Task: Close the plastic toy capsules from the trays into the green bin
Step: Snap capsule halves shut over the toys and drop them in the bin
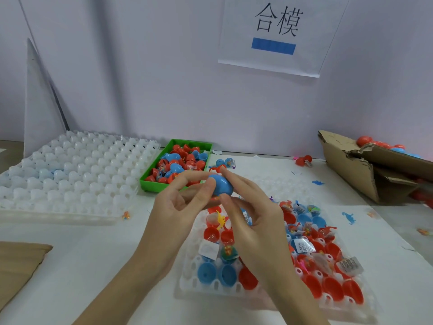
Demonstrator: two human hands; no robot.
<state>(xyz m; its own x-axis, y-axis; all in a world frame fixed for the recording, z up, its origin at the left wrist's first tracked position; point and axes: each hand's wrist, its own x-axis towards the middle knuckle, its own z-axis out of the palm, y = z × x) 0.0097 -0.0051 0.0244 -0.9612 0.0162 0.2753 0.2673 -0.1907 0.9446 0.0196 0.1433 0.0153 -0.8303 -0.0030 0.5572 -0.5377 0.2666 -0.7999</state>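
Note:
Both hands hold one blue capsule (221,185) above the table's middle. My left hand (181,202) pinches its left end with thumb and fingers. My right hand (248,214) pinches its right side, thumb below and forefinger on top. Under my right hand lies a white tray (194,281) with several open red and blue capsule halves and small toys. The green bin (150,184) sits just behind my hands, filled with several red and blue capsules.
A stack of white trays (70,170) with bare cups lies at the left. A torn cardboard box (365,170) with red and blue capsules stands at the right. Loose toy dinosaurs (349,218) and capsules (303,159) lie on the table. Brown cardboard (18,266) is at the near left.

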